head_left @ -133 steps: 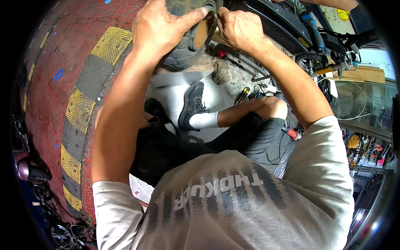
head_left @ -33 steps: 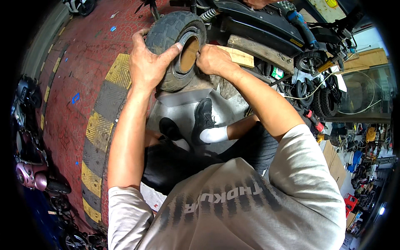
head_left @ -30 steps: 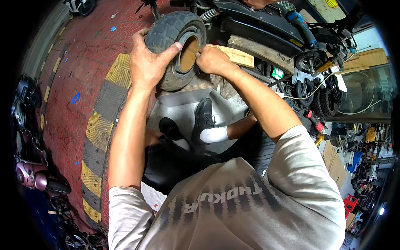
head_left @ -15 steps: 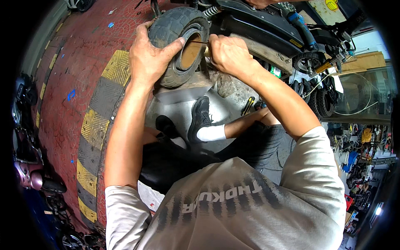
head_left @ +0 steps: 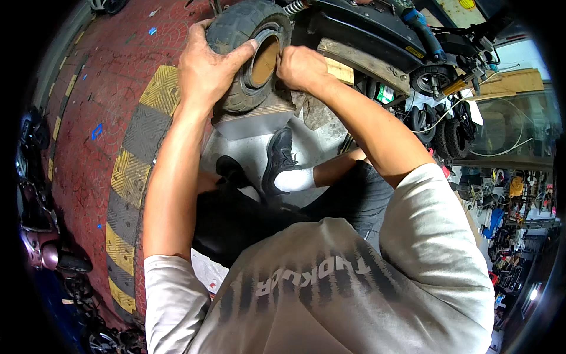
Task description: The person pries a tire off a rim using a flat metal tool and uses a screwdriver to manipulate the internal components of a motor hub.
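Observation:
A small, wide black tyre (head_left: 233, 29) with blocky tread stands tilted, its brownish inside showing through the round opening. My left hand (head_left: 206, 69) grips it from the left, with the thumb on the rim edge and the fingers over the tread. At the opening's right edge, my right hand (head_left: 300, 66) is closed in a fist against the tyre. The thin dark rod it held in the earlier frame is now hidden by the hand and tyre. Below the tyre is a grey block with a layered top (head_left: 253, 123), close to my shoes (head_left: 280, 159).
A black scooter body (head_left: 359, 32) and a wooden plank (head_left: 368, 66) lie beyond my right hand. A blue power tool (head_left: 423, 35) rests on the scooter. Spare tyres (head_left: 453, 138) stand at right. Left runs a yellow-and-black ramp (head_left: 132, 171) beside red paving, with parked motorbikes (head_left: 41, 248).
My right hand has moved left, close against the tyre's opening, and the thin rod no longer shows. My left hand keeps its grip. The whole view has shifted slightly.

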The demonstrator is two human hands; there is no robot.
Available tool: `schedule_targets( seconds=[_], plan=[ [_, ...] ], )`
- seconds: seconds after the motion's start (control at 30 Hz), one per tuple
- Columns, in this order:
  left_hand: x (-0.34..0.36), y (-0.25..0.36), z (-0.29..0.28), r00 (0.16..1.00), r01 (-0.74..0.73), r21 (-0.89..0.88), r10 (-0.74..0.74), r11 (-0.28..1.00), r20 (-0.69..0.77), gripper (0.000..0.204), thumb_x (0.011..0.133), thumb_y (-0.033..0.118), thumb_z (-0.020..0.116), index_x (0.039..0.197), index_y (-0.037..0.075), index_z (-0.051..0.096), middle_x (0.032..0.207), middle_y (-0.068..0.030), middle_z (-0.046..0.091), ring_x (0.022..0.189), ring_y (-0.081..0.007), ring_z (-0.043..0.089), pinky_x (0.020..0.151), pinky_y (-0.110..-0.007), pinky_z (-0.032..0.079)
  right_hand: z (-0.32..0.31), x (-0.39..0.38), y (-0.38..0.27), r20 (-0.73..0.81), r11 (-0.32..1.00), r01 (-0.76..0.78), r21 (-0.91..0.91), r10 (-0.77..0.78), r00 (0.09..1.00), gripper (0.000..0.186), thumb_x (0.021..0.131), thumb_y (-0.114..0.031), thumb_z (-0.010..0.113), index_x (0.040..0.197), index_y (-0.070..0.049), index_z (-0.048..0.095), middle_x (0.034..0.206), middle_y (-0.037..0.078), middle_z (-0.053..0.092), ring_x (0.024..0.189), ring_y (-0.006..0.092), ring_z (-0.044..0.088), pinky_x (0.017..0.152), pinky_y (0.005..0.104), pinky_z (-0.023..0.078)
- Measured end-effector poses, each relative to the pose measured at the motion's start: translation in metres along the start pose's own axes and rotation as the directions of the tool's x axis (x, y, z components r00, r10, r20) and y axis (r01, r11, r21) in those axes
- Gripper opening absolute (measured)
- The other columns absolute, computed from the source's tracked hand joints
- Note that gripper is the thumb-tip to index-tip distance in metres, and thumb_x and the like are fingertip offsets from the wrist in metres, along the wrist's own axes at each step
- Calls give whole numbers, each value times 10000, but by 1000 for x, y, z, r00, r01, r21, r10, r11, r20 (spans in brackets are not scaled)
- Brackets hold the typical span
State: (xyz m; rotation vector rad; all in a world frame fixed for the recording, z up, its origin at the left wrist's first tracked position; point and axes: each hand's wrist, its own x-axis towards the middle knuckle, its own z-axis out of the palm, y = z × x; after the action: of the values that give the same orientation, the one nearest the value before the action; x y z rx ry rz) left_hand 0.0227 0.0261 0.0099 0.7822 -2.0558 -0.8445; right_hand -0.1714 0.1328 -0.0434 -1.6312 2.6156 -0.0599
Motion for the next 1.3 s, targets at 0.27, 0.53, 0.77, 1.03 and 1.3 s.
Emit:
schedule_targets(
  seconds=[0.27, 0.53, 0.77, 1.03, 1.3],
  plan=[
    [5, -17, 4, 995, -64, 30, 66, 997, -75, 887, 789, 494, 917, 1390, -56, 565, 1158, -277, 765, 1084, -347, 769, 944, -422, 598, -37, -38, -1, -17, 979, 202, -42, -203, 979, 316, 979, -222, 545, 1029, 8, 757, 923, 271, 757, 887, 407, 758, 812, 497, 596],
    [4, -23, 4, 993, -83, 31, 85, 996, -85, 907, 775, 535, 914, 1389, -37, 570, 1146, -284, 766, 1075, -359, 770, 939, -433, 599, -30, 1, 16, -385, 926, 270, -265, -358, 851, 167, 961, -182, 561, 971, -58, 672, 833, 179, 769, 750, 351, 772, 653, 460, 609],
    [2, -13, 4, 997, -46, 35, 49, 998, -68, 920, 777, 550, 909, 1387, -48, 568, 1130, -280, 770, 1065, -352, 773, 920, -429, 603, 15, -2, 1, -32, 976, -63, 206, 71, 997, 344, 1004, -240, 516, 1045, -39, 792, 977, 236, 776, 988, 411, 760, 902, 526, 592],
    [6, -21, 9, 991, -90, 61, 95, 994, -89, 886, 778, 502, 922, 1376, -53, 578, 1164, -272, 762, 1087, -341, 769, 949, -419, 597, -25, -25, 9, 27, 974, 108, 201, -116, 993, 309, 1007, -236, 545, 1083, -13, 745, 860, 239, 759, 834, 400, 769, 785, 518, 604],
    [5, -24, 4, 996, -59, 12, 60, 998, -63, 905, 796, 512, 909, 1394, -69, 554, 1136, -266, 774, 1063, -334, 777, 928, -412, 607, -41, -3, 21, -290, 938, 267, -223, -325, 900, 191, 955, -224, 611, 1032, -74, 701, 837, 207, 767, 814, 392, 774, 709, 487, 610]
  ],
)
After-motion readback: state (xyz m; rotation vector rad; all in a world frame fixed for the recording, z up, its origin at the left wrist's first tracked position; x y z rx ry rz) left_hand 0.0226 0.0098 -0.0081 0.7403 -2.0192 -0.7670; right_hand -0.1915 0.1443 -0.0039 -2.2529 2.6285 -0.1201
